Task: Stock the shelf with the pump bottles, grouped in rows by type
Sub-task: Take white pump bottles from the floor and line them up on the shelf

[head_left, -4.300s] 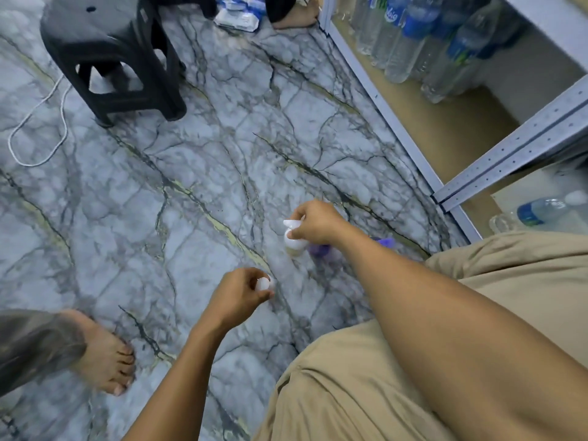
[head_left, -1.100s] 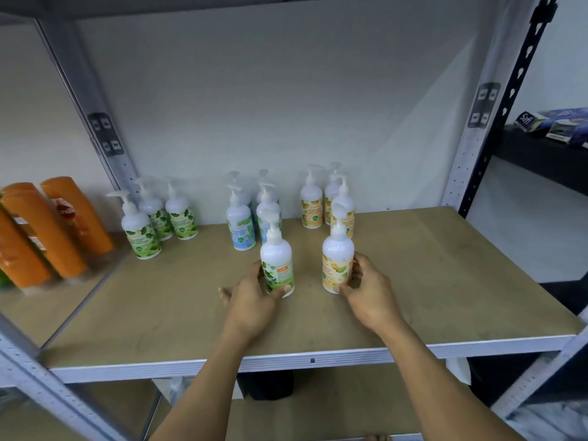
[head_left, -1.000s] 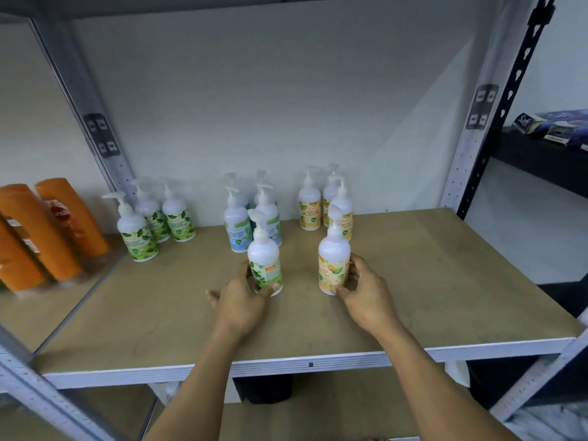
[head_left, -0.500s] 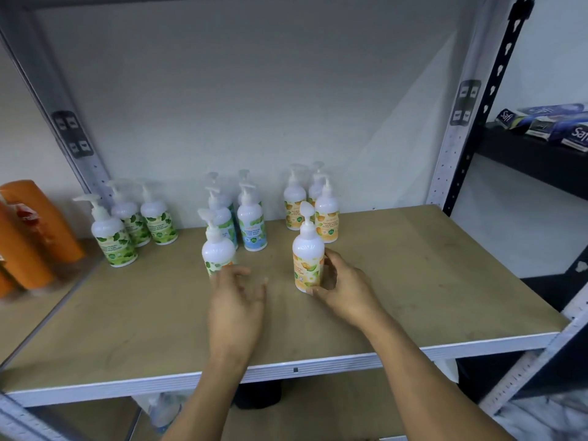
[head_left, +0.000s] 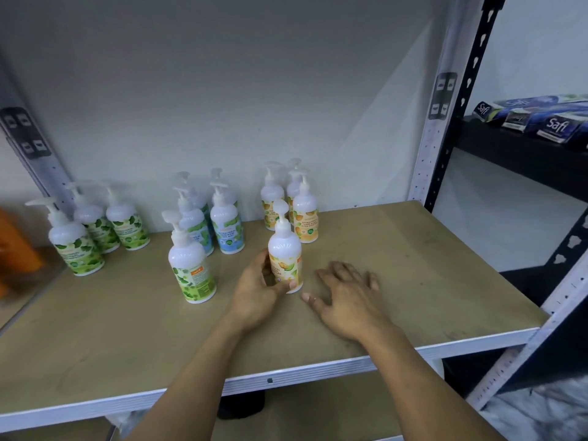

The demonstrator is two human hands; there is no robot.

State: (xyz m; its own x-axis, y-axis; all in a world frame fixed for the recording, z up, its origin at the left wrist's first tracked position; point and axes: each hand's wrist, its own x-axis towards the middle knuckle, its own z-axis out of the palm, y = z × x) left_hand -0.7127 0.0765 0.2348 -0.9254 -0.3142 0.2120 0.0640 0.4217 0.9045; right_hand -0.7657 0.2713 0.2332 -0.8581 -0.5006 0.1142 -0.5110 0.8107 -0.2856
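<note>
A white pump bottle with an orange fruit label (head_left: 285, 257) stands upright mid-shelf, and my left hand (head_left: 254, 289) grips its lower part from the left. My right hand (head_left: 345, 292) lies open just right of it, fingers spread over the wooden shelf board (head_left: 413, 281), touching no bottle. A green-leaf pump bottle (head_left: 191, 270) stands free to the left. At the back stand three groups: green-label bottles (head_left: 95, 226), blue-label bottles (head_left: 219, 222), orange-label bottles (head_left: 297, 208).
Blurred orange bottles (head_left: 16, 253) sit beyond the left upright (head_left: 38, 160). The right upright (head_left: 434, 128) borders a black shelf holding dark blue boxes (head_left: 541, 120). The board's right half is bare wood. A lower shelf shows under the front rail (head_left: 270, 378).
My left hand left the green-leaf bottle and took hold of the orange-label bottle. My right hand let go of that bottle and moved to the right, opening flat.
</note>
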